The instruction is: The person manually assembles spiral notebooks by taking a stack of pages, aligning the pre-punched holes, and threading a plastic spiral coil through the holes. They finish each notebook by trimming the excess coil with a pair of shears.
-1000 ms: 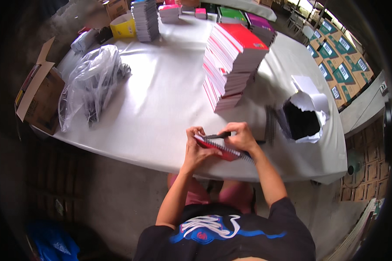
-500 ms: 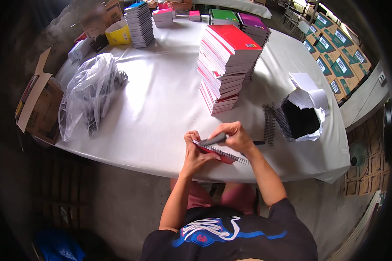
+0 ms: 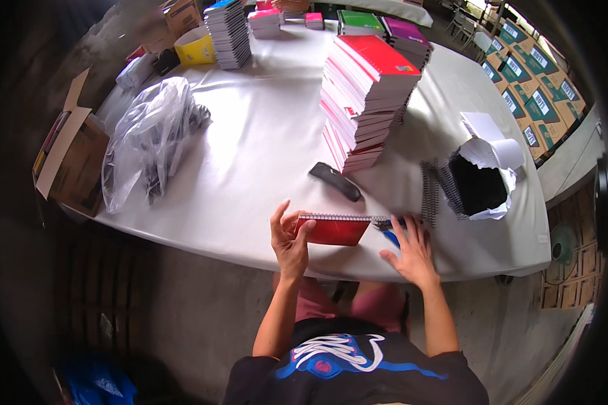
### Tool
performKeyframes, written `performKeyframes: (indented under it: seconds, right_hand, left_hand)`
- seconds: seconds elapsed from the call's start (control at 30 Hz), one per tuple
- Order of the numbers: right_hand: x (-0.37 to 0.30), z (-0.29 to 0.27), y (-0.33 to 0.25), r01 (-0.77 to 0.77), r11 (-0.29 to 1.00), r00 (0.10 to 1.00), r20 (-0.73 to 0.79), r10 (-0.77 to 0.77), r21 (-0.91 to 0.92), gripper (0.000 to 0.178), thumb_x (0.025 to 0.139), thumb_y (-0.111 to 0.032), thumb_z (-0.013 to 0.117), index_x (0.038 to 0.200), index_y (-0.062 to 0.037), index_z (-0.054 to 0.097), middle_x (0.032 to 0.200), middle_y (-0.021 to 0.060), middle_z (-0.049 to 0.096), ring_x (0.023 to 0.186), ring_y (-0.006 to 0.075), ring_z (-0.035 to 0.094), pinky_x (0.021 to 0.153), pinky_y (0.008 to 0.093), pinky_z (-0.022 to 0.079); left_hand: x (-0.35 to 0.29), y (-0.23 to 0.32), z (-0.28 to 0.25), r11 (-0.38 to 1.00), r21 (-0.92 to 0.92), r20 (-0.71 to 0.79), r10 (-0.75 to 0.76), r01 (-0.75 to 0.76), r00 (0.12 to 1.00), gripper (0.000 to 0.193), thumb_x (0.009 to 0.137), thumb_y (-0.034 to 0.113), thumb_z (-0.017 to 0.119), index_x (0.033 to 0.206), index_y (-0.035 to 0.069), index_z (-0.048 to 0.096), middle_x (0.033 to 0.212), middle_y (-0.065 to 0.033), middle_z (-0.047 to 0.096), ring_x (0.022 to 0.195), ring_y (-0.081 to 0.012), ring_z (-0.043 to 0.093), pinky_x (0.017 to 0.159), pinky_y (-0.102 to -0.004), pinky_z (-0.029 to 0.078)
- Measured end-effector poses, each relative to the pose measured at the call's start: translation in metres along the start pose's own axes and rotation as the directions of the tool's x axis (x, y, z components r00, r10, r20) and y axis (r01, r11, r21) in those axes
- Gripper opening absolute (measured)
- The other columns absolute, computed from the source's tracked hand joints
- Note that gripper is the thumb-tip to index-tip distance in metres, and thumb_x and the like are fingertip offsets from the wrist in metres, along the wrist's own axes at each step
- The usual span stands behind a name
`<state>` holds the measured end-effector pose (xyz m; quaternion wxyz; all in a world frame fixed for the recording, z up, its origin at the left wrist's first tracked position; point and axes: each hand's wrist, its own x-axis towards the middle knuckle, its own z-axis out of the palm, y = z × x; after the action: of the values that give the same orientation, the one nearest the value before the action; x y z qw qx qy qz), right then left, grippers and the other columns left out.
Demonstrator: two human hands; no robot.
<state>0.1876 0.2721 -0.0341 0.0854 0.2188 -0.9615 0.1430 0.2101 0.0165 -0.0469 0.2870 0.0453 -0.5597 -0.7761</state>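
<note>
My left hand [image 3: 290, 238] grips the left end of a small red notebook [image 3: 334, 231], thumb on its cover and fingers behind. A metal spiral coil [image 3: 341, 217] runs along the notebook's upper edge. My right hand [image 3: 413, 253] lies palm down by the notebook's right end, fingers spread over blue-handled pliers [image 3: 390, 234]. The pliers are partly hidden under the fingers, their head close to the coil's end. Beyond the notebook rests a dark grey, elongated, slightly bent tool [image 3: 336, 181], touched by neither hand.
A tall stack of red-covered books [image 3: 365, 101] rises ahead. Loose spiral coils [image 3: 429, 192] lie right, beside a torn white package [image 3: 479, 182] of black coils. Left are a plastic bag [image 3: 152, 138] and an open carton [image 3: 74, 162]. Another person's hands [image 3: 292, 5] show at the far edge.
My right hand has let go of the dark grey tool, which now lies on the table, and has moved right to the pliers. The notebook has turned level, its red cover facing me.
</note>
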Motion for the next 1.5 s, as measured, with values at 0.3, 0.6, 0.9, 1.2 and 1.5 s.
performKeyframes:
  seconds: [0.3, 0.6, 0.9, 1.2, 1.5]
  right_hand:
    - [0.004, -0.054, -0.073, 0.007, 0.836, 0.972, -0.202, 0.124, 0.549, 0.041, 0.087, -0.032, 0.060, 0.125, -0.0158, 0.057, 0.106, 0.0133, 0.050, 0.096, 0.0303, 0.050, 0.086, 0.0408, 0.039]
    - [0.012, -0.069, -0.112, 0.113, 0.962, 0.985, -0.154, -0.076, 0.249, 0.038, 0.083, -0.034, 0.064, 0.119, -0.0244, 0.061, 0.109, 0.0117, 0.051, 0.106, 0.0286, 0.048, 0.093, 0.0441, 0.032]
    - [0.011, -0.074, -0.105, -0.210, 0.676, 0.951, 0.308, -0.026, 0.706, 0.037, 0.090, -0.035, 0.057, 0.120, -0.0131, 0.058, 0.091, 0.0104, 0.059, 0.088, 0.0226, 0.059, 0.079, 0.0388, 0.045]
    - [0.011, -0.028, -0.086, -0.401, 0.273, 0.862, 0.461, -0.210, 0.875, 0.049, 0.094, -0.035, 0.052, 0.133, -0.0077, 0.041, 0.110, 0.0104, 0.056, 0.100, 0.0202, 0.056, 0.084, 0.0316, 0.045]
    - [0.025, -0.008, -0.034, -0.262, 0.964, 0.965, 0.005, 0.262, -0.042, 0.038, 0.087, -0.030, 0.060, 0.121, -0.0152, 0.056, 0.125, 0.0152, 0.047, 0.117, 0.0364, 0.045, 0.100, 0.0478, 0.034]
  left_hand:
    - [-0.012, 0.018, 0.015, 0.830, 0.390, 0.066, 0.406, -0.398, 0.911, 0.052, 0.072, -0.005, 0.075, 0.118, 0.004, 0.052, 0.090, -0.0057, 0.063, 0.083, -0.0118, 0.057, 0.078, -0.0259, 0.045]
    - [-0.018, 0.018, 0.017, 0.850, 0.330, 0.024, 0.428, -0.411, 0.903, 0.036, 0.065, -0.008, 0.078, 0.092, 0.004, 0.058, 0.083, -0.0054, 0.061, 0.082, -0.0151, 0.054, 0.070, -0.0248, 0.047]
    - [-0.018, 0.014, 0.018, 0.596, 0.462, 0.155, 0.675, -0.657, 0.722, 0.048, 0.059, -0.008, 0.082, 0.093, 0.008, 0.051, 0.083, -0.0028, 0.063, 0.070, -0.0145, 0.050, 0.054, -0.0237, 0.043]
    - [-0.014, 0.011, 0.003, 0.628, 0.500, 0.033, 0.674, -0.596, 0.738, 0.051, 0.063, -0.005, 0.082, 0.097, 0.007, 0.047, 0.079, -0.0056, 0.061, 0.071, -0.0134, 0.051, 0.056, -0.0250, 0.044]
    - [0.016, 0.024, -0.067, 0.929, 0.367, -0.494, 0.155, 0.043, 0.856, 0.043, 0.086, 0.009, 0.065, 0.122, 0.006, 0.043, 0.116, -0.0084, 0.048, 0.114, -0.0194, 0.042, 0.090, -0.0318, 0.041]
